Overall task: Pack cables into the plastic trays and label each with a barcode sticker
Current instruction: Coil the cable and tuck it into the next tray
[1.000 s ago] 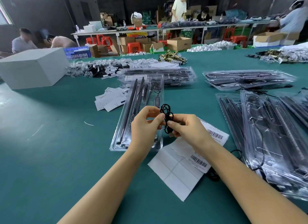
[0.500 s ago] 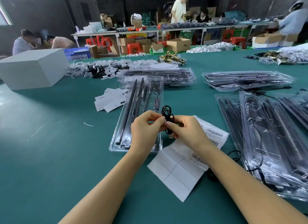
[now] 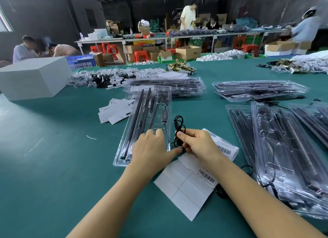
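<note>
Left hand [image 3: 150,149] now on one tray [image 3: 142,124]

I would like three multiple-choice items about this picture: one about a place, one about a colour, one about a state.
1. Where does the barcode sticker sheet lie?
A. on the table under the forearms
B. on the white box
C. inside the tray

2. What colour is the table?
A. red
B. green
C. white

3. What is the right hand doing?
A. lying flat on the table
B. peeling a sticker
C. pinching the coiled black cable

Key: 1 A, the sheet lies on the cloth between the arms. 2 B, the surface is green all over. 3 C, thumb and fingers grip the coil, while the left hand rests on the plastic tray.
</note>
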A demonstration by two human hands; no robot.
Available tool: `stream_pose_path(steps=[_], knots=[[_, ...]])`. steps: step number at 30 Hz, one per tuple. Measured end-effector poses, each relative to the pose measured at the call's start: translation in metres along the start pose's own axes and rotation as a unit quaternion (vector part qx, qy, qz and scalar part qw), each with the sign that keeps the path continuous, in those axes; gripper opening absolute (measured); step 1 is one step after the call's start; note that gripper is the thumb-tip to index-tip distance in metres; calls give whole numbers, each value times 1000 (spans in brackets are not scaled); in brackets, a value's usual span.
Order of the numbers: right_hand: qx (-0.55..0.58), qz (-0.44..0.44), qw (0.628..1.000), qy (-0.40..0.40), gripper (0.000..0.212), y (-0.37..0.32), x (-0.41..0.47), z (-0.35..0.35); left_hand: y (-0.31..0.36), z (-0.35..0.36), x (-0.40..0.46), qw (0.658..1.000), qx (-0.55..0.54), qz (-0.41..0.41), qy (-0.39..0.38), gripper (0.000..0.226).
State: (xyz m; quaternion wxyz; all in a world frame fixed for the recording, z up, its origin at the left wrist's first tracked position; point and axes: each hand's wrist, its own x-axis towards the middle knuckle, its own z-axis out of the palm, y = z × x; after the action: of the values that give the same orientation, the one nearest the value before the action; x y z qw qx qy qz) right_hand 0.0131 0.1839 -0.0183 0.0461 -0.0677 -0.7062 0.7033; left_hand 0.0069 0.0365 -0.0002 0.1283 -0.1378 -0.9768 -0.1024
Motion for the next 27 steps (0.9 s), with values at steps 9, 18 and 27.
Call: stream_pose_path(steps=[9,18,27], knots=[[4,27,1000,12,5,2,2,0,2,-3,-5,997,38,36,-49,40],[-4,28,1000,10,9,1,2,0,-4,-10,-2,991,25,59,-119,33],[-2,29,1000,-2,7,4,3,0,2,-14,-5,992,83,61,-71,29]])
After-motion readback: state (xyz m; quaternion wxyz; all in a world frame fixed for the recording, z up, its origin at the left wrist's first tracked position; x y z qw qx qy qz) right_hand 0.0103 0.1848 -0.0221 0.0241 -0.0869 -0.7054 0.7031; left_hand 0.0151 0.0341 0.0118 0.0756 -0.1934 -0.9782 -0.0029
